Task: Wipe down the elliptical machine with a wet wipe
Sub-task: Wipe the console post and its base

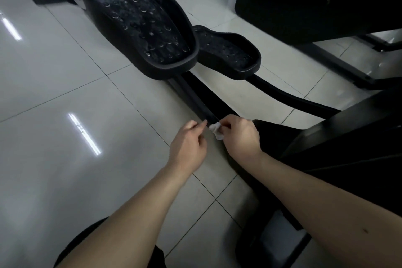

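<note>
The black elliptical machine fills the upper middle, with a large studded foot pedal and a smaller second pedal behind it. A dark rail runs from under the pedals down toward my hands. A small crumpled white wet wipe sits at the rail's near end. My right hand pinches the wipe with curled fingers. My left hand is just left of it, thumb and forefinger pinched together at the wipe's edge; whether they hold it is hard to tell.
Glossy pale floor tiles spread to the left. Another black machine body and its base bars stand at the upper right. A black frame part and a foot piece lie at the lower right.
</note>
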A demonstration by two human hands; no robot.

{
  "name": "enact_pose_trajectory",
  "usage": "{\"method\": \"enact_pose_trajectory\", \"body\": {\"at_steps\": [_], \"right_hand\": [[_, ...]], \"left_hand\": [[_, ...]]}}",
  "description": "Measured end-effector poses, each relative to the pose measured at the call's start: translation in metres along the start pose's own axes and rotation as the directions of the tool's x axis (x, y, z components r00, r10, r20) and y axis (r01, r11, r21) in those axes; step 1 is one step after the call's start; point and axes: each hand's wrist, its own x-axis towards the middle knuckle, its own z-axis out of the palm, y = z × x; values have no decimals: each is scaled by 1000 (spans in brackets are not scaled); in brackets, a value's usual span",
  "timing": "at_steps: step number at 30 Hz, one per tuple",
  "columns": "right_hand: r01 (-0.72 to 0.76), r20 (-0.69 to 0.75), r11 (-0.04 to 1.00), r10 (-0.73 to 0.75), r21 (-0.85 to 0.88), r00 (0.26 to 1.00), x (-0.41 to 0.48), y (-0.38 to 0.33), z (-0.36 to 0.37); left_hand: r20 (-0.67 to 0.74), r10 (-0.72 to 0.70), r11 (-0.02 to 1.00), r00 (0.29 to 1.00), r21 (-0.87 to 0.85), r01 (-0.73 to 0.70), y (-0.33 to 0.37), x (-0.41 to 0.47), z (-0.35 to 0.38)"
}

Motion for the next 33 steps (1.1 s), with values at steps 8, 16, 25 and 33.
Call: {"method": "enact_pose_trajectory", "body": {"at_steps": [8,16,25,33], "right_hand": [[122,-42,992,-122,6,992,11,-12,16],[169,4,978,-169,-119,986,31,-34,22],[357,-1,927,-359,-116,933,32,-24,26],[340,126,908,-318,-244,940,29,-34,20]], "left_hand": [[-70,-245,968,967,-78,240,12,27,10],[-57,-293,951,954,-116,285,-5,28,2],[-41,-389,916,920,-129,381,-12,20,-24],[-20,-403,906,915,-149,396,-1,17,-32]]}}
